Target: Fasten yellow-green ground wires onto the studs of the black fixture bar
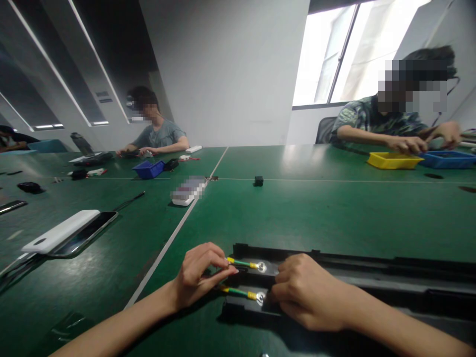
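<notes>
Long black channel pieces [372,283] lie on the green table in the lower right. Two short green-and-yellow wires with ring terminals rest at their left end, an upper wire [243,263] and a lower wire [240,292]. My left hand [201,272] pinches the left end of the upper wire between thumb and fingers. Over the channel pieces, just right of the ring terminals, my right hand [312,292] has its fingers curled down; what its fingertips hold, if anything, is hidden.
A small black cube [258,181] sits mid-table. On the left are a white power bank [61,230], a phone [87,235] and a blue tray [148,169]. Two people sit across, one by a yellow tray [394,161] and another blue tray [449,160].
</notes>
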Demonstrator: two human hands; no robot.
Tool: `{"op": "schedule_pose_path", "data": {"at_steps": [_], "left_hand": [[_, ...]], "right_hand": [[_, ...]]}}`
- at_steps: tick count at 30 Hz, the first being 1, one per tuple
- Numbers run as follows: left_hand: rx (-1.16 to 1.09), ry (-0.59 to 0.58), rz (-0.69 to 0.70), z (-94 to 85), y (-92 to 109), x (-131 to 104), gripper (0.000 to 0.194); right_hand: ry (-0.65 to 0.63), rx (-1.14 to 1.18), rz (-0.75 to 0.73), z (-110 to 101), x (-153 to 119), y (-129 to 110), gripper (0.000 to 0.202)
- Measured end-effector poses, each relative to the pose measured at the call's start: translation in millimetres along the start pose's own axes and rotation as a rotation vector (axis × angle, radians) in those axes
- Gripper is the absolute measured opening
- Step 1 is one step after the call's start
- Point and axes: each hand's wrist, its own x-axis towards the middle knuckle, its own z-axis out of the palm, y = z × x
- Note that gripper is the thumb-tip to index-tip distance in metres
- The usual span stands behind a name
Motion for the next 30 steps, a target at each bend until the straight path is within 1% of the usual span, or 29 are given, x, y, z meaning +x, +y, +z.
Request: {"op": "schedule_pose_path", "data": {"at_steps": [4, 8, 14, 19, 25, 30], "left_hand": [[0.002, -0.001, -0.002, 1.3, -0.2, -1.1, 0.01], [-0.008, -0.023, 0.001, 1.9, 4.0, 0.8, 0.011], [-0.033, -0.088, 0.038, 4.2, 12.4, 10.7, 0.007], [-0.029, -0.151, 0.052, 7.8, 13.4, 9.8, 0.006], [-0.051, -0.23, 0.024, 10.4, 13.5, 8.0, 0.009], [-0.052, -0.248, 0.006, 11.5, 13.7, 10.1, 0.013]], "right_hand": [[-0.01, -0.004, -0.003, -1.8, 1.0, -0.6, 0.019], [0.001, 0.001, -0.003, -2.2, 2.2, 0.2, 0.02], [0.004, -0.025, -0.006, -0.2, 1.2, 1.3, 0.017], [0.0, -0.023, -0.007, -0.7, 0.6, 0.6, 0.017], [0.009, -0.021, -0.011, -1.0, 2.8, 1.3, 0.017], [0.026, -0.012, -0.023, 0.7, 2.1, 0.6, 0.017]]}}
